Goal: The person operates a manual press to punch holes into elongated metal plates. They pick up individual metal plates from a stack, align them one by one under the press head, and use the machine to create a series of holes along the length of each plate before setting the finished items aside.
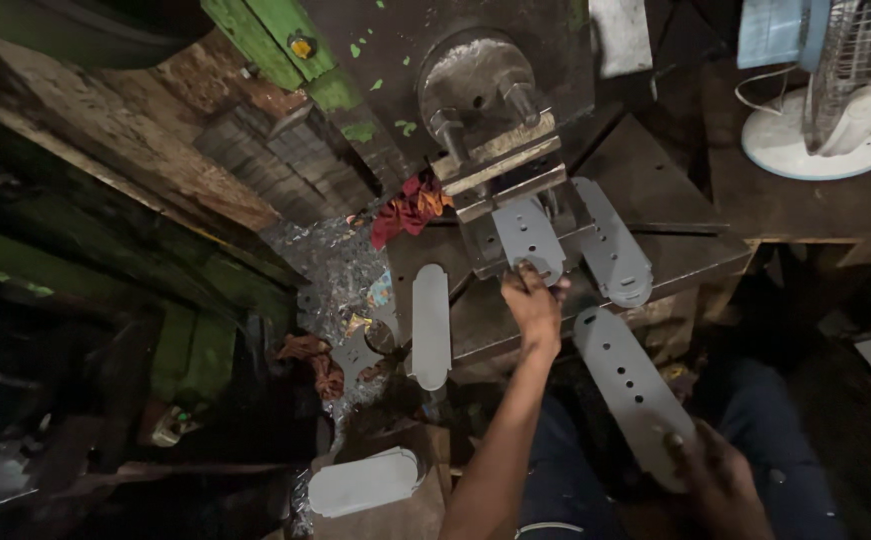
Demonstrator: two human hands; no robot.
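Plates of grey sheet metal, oblong with round ends, lie about the press (486,110). Left hand (534,300) reaches to twelve o'clock, its grip closed on the near end of a punched plate (528,235) under the die; that plate's long axis runs twelve to six. Right hand (721,480), low at five o'clock, pinches the near end of a second punched plate (626,385), slanting up toward eleven. A third plate (611,240) rests on the counter (686,255) just right of the die. An unpunched blank (431,325) lies at nine o'clock from the left hand. Shadow hides the right fingers.
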